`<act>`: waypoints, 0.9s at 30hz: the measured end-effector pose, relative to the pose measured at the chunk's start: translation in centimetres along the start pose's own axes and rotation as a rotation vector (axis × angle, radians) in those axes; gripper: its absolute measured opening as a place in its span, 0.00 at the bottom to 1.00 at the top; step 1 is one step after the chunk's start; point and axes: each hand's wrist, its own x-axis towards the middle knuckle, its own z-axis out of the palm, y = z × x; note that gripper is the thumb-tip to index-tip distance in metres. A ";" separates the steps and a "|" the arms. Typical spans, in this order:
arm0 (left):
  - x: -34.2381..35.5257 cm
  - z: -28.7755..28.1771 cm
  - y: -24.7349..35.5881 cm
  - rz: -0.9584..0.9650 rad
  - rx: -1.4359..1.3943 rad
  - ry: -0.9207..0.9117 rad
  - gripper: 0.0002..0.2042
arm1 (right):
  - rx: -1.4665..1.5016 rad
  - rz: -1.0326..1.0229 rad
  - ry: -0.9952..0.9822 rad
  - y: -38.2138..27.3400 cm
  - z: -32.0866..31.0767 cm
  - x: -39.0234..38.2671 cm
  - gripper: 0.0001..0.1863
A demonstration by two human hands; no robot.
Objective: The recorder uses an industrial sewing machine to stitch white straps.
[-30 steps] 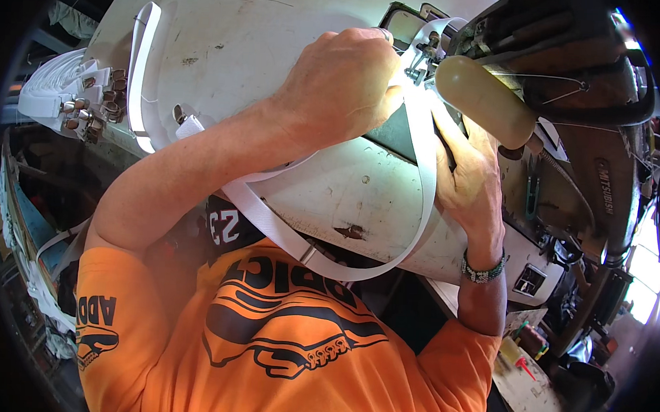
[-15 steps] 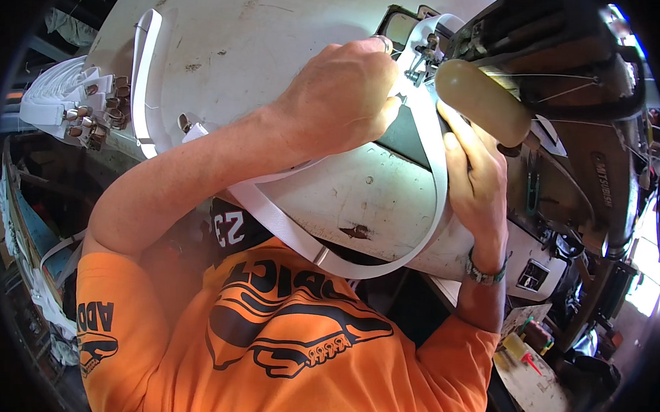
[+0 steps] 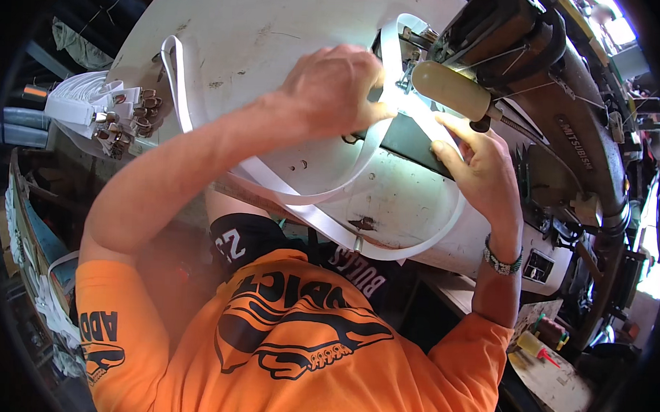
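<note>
Scuffed white counter [image 3: 277, 51] carries a white strap [image 3: 425, 118], its lit section between left hand [image 3: 334, 90] and right hand [image 3: 489, 168]. Left fingers curled at strap; pinching cannot be determined. Right thumb and forefinger spread against it.

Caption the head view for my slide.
Left hand and right hand at a white strap beside a sewing machine, metal-tipped straps bundled at left.

A broad white tabletop [image 3: 235, 21], scuffed and chipped, stands in a dim, cluttered room. Glaring white light [image 3: 656, 281] shows at the far right, a pale, stained flat work surface [image 3: 556, 392] at lower right, and a crumpled greyish cloth [image 3: 81, 43] in the dark upper left.
</note>
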 end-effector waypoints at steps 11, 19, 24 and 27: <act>3.8 2.2 -6.2 0.461 0.086 0.272 0.22 | -0.205 -0.128 0.007 0.5 2.8 1.2 0.15; 4.2 2.2 -6.5 0.508 0.145 0.318 0.20 | -0.245 -0.136 0.010 1.1 2.1 1.7 0.13; 4.6 2.4 -6.8 0.528 0.151 0.326 0.19 | -0.262 -0.249 0.116 2.2 3.0 1.5 0.14; 4.7 2.6 -6.8 0.559 0.118 0.335 0.19 | -0.265 -0.181 0.049 2.1 2.9 1.2 0.15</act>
